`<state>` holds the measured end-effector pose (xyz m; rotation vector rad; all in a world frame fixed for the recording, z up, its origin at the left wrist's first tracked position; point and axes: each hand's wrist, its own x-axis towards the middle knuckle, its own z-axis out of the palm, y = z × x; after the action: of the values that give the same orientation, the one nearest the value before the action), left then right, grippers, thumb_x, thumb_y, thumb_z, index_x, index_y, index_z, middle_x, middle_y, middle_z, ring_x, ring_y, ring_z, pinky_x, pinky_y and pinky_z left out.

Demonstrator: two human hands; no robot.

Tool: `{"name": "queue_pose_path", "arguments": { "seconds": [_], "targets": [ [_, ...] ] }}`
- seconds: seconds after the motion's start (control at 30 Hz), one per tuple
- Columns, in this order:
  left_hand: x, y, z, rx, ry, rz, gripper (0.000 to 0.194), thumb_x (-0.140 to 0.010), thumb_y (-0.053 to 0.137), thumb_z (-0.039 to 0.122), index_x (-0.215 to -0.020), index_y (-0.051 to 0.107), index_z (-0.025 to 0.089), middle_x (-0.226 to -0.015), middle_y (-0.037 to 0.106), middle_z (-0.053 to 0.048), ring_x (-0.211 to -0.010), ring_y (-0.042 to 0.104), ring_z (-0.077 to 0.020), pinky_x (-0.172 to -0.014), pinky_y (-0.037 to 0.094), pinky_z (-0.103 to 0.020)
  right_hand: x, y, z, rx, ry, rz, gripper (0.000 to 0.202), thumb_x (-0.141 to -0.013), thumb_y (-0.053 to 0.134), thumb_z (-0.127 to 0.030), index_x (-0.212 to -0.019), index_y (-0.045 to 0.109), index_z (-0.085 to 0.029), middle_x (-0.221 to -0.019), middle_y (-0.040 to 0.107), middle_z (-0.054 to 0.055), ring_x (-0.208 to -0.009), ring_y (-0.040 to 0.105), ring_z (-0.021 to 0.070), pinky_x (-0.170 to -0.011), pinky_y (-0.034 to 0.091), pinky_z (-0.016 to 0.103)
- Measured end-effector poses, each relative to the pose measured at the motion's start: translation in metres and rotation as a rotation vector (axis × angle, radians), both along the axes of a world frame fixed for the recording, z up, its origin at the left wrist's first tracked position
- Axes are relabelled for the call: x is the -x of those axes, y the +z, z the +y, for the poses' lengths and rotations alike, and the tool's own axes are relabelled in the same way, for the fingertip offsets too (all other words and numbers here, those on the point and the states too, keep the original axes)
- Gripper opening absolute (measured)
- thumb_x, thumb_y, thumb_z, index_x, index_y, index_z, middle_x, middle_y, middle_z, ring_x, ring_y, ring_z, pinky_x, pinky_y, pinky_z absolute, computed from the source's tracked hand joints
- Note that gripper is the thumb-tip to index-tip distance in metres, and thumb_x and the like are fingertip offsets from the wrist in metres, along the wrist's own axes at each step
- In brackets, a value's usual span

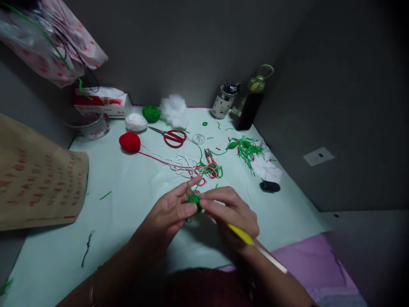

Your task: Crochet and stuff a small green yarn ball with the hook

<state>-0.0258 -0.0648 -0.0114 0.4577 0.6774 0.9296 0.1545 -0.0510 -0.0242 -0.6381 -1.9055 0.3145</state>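
Observation:
Between the thumb and fingers of my left hand [171, 211] is a small green crochet piece [194, 199]. Green yarn runs up over the raised left index finger. My right hand [231, 213] grips a crochet hook [241, 233] with a yellow handle and a pale rear end. Its tip is hidden at the green piece, where the right fingertips touch the work. Just beyond my hands lie tangled white, red and green yarn strands [185, 165] and small thread snips [209, 157] with dark blades.
Red [129, 142], white [136, 122] and green yarn balls [151, 113], stuffing [174, 111] and red-handled scissors [175, 138] lie at the back. Green scraps [249, 151] are right, near a bottle [254, 85] and pen cup [223, 104]. A paper bag [41, 175] stands left.

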Motion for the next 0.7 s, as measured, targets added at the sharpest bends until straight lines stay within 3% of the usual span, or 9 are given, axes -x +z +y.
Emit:
{"name": "queue_pose_path", "arguments": {
  "seconds": [0.1, 0.23, 0.53, 0.7],
  "targets": [
    [0.005, -0.007, 0.006, -0.064, 0.016, 0.006, 0.066, -0.076, 0.084, 0.025, -0.139, 0.064, 0.025, -0.101, 0.065, -0.003, -0.09, 0.059, -0.0161, -0.088, 0.045, -0.029, -0.002, 0.003, 0.003, 0.223, 0.085, 0.161, 0.034, -0.098, 0.062, -0.018, -0.127, 0.071, -0.033, -0.108, 0.078, 0.007, -0.092, 0.075, 0.0204, -0.075, 0.064, 0.038],
    [0.01, -0.011, 0.011, -0.105, 0.03, 0.062, 0.063, -0.074, 0.085, 0.021, -0.135, 0.068, 0.026, -0.097, 0.061, -0.001, -0.082, 0.055, -0.0135, -0.078, 0.044, -0.027, -0.007, 0.01, 0.002, 0.382, 0.112, 0.2, 0.03, -0.096, 0.064, -0.014, -0.117, 0.076, -0.032, -0.102, 0.079, 0.005, -0.089, 0.074, 0.0198, -0.075, 0.063, 0.038],
    [0.018, 0.005, 0.012, -0.152, -0.017, 0.227, 0.056, -0.071, 0.086, 0.021, -0.125, 0.075, 0.029, -0.093, 0.057, 0.0, -0.077, 0.05, -0.0124, -0.073, 0.044, -0.026, -0.009, 0.003, 0.002, 0.686, 0.188, 0.492, 0.017, -0.098, 0.064, -0.023, -0.102, 0.08, -0.026, -0.087, 0.076, 0.004, -0.07, 0.07, 0.0147, -0.065, 0.059, 0.031],
    [0.024, 0.004, 0.015, -0.299, -0.023, 0.394, 0.056, -0.074, 0.084, 0.021, -0.128, 0.073, 0.028, -0.092, 0.059, -0.001, -0.085, 0.053, -0.0167, -0.082, 0.045, -0.031, -0.008, 0.004, 0.002, 0.815, 0.208, 0.587, 0.013, -0.095, 0.069, -0.025, -0.098, 0.081, -0.026, -0.086, 0.077, 0.004, -0.068, 0.071, 0.014, -0.062, 0.06, 0.029]
  ]
}}
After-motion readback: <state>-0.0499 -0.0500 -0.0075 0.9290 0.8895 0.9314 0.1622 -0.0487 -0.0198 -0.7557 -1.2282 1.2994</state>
